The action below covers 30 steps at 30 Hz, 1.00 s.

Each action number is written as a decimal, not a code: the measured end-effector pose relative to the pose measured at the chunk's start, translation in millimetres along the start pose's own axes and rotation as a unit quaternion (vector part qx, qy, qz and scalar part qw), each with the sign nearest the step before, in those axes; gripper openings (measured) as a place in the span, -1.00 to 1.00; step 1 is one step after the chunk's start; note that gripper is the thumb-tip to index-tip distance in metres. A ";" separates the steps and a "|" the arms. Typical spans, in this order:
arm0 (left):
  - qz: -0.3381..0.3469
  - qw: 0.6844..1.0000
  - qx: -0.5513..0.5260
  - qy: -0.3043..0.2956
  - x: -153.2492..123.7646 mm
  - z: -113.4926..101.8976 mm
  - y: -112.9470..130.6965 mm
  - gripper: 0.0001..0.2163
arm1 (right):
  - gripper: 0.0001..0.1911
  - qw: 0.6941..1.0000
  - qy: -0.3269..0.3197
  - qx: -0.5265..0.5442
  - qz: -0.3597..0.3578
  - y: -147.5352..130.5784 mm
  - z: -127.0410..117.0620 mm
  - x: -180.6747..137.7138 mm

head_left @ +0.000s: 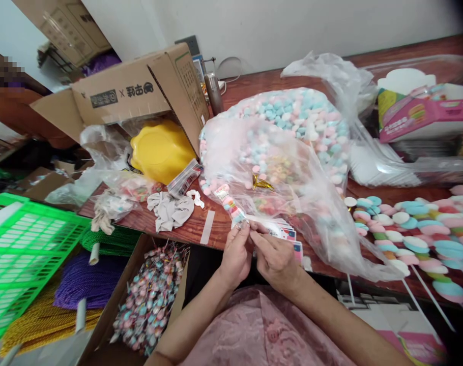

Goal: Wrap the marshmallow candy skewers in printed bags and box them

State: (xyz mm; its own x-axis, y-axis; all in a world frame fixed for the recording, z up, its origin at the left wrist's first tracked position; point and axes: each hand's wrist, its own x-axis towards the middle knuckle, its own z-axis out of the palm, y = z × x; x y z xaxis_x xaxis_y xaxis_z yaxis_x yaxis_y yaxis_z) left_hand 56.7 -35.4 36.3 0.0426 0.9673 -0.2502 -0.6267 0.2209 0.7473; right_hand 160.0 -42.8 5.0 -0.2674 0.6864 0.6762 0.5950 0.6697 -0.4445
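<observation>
My left hand (236, 252) pinches the lower end of a candy skewer (228, 202) wrapped in clear film, its pastel pieces angled up and to the left. My right hand (274, 257) is closed right beside it, fingertips on the same wrapped end, close to the left hand's thumb. Both hands sit at the front edge of the reddish wooden table (195, 226). Just behind them lies a big clear plastic bag of pink, blue and white marshmallow pieces (288, 132), with a gold twist tie (261, 182) on it. Printed cards (285, 233) lie under my right hand.
Finished pastel skewers (414, 234) lie on the table at right. A cardboard box of wrapped skewers (151, 297) stands below the table edge. A green plastic crate (29, 244), purple and yellow cord rolls, an open carton with a yellow object (161, 150) and crumpled white gloves (172, 209) are at left.
</observation>
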 end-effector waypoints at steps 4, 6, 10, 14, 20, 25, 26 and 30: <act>-0.003 1.000 -0.007 0.000 2.8 -6.6 8.6 -0.70 | -0.62 0.996 -0.071 0.039 -0.028 7.1 -28.1 12.8; -0.041 0.998 -0.004 -0.037 1.3 -10.7 15.6 -0.69 | -0.57 0.995 -0.073 0.020 -0.068 15.7 -48.1 25.2; -0.189 0.963 0.023 -0.193 -10.1 -14.9 25.4 -0.62 | -0.60 0.954 -0.142 -0.084 -0.250 35.3 -70.3 51.7; -0.273 0.907 0.090 -0.307 -18.8 -19.1 33.5 -0.59 | -0.70 0.904 -0.224 -0.074 -0.357 46.2 -66.6 59.6; 0.028 0.705 0.631 -0.323 -17.0 -28.3 41.9 -0.78 | -0.78 0.846 -0.495 -0.026 -0.194 38.4 -65.5 59.7; 0.160 0.473 0.820 -0.280 -15.2 -26.7 34.0 -0.76 | -0.81 0.778 -0.614 0.132 -0.021 38.2 -62.3 81.0; 0.172 0.479 0.819 -0.265 -13.5 -27.0 32.8 -0.74 | -0.78 0.787 -0.604 0.125 -0.017 37.0 -61.2 82.8; 0.187 0.670 0.686 -0.214 -4.3 -32.6 30.8 -0.76 | -0.47 0.897 -0.426 -0.091 -0.070 19.9 -61.9 75.5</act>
State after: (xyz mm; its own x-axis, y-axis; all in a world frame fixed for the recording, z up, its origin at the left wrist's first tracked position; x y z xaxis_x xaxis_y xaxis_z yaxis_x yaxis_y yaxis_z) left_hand 11.8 -36.8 40.4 0.4846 0.8699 0.0919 0.6368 -0.4228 0.6447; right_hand 198.6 4.7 83.7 -0.7855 0.6187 -0.0116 0.6037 0.7620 -0.2342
